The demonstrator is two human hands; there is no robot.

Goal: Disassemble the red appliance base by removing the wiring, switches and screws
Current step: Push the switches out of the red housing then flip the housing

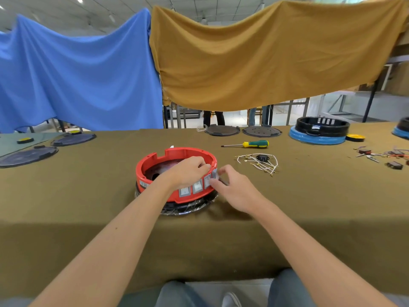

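Red plastic base point(155, 167) is sitting in the middle of the olive counter point(88, 196), on a black ring wrapped in film, right at the near edge in front of the person. The left hand point(188, 171) is reaching over the rim with its fingers curled down inside behind the switch row, looks like it's pushing at the back of a switch, though what it's actually gripping in there I can't see. The right hand point(230, 185) is pinching the rightmost switch point(214, 173) from outside, thumb and fingers on the grey bezel, and that one is tilting out of its slot. Three more switches point(197, 187) are sitting flush in the wall.

My guess: the shell is stiff and light, so it's going to skate unless one hand is pinning it. The switches are probably snap-fit, small and slick, so squeezing the side tabs from inside while pulling on the bezel edges seems the way to go. Yanking could crack a tab.

Wiring point(259, 163) is lying loose to the right, with a screwdriver point(254, 144) just beyond it.
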